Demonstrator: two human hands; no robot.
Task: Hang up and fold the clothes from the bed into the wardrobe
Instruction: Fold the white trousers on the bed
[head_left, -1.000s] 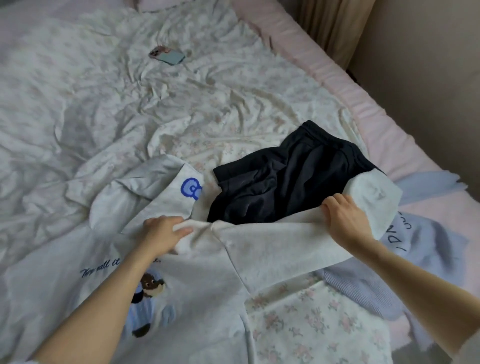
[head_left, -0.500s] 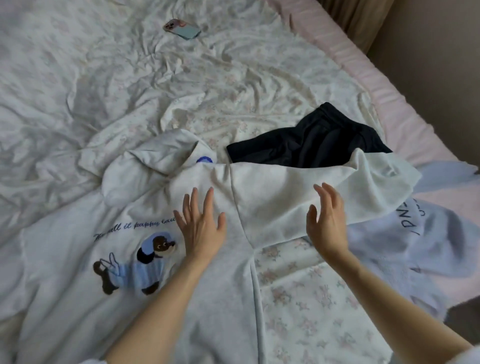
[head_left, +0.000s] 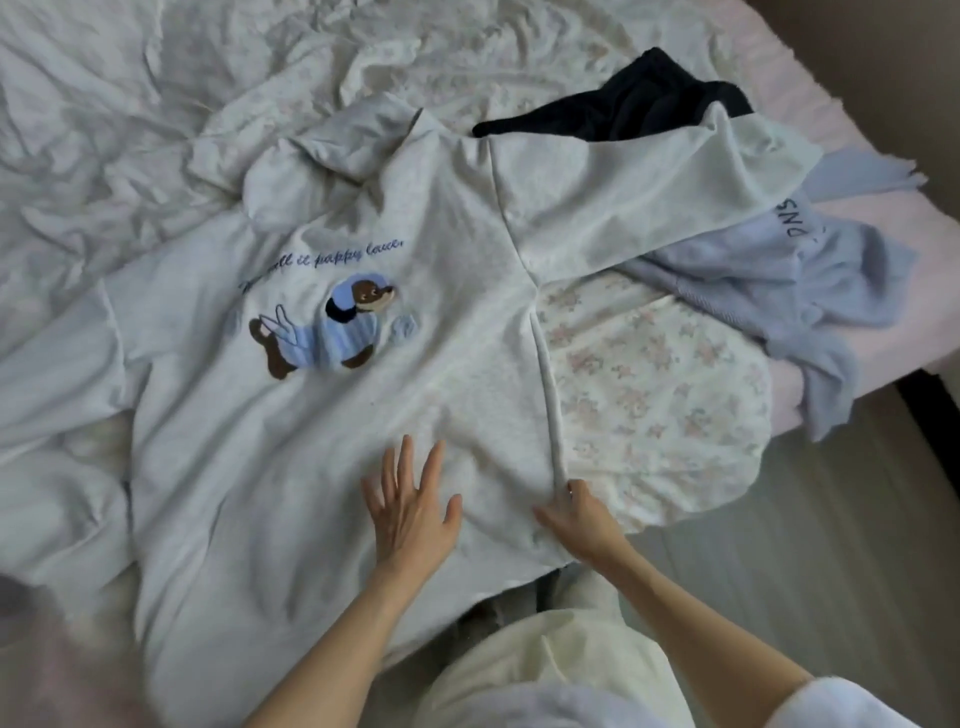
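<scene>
Change, left hand (head_left: 410, 512): half a second ago it hovered near the collar of the pale grey sweatshirt with the embroidered brown dog in a blue jumper (head_left: 311, 415); now it lies flat on the lower front, fingers spread and straight, holding nothing.
Change, right hand (head_left: 579, 519): it was raised open beside the sleeve; now it sits at the sweatshirt's right side seam near the hem, and its grip looks like a pinch of thumb and fingers on that folded edge.
Change, view: a phone seen earlier at the head of the bed is out of frame.
Sweatshirt, position: spread face up across the rumpled white floral bed (head_left: 130, 104), right sleeve lying over the other clothes.
Count, hands: two.
Count, garments on the bed: three – the sweatshirt, one dark navy crumpled garment (head_left: 623, 109) beyond the sleeve, one pale blue knitted top with dark lettering (head_left: 779, 280) at the right edge.
</scene>
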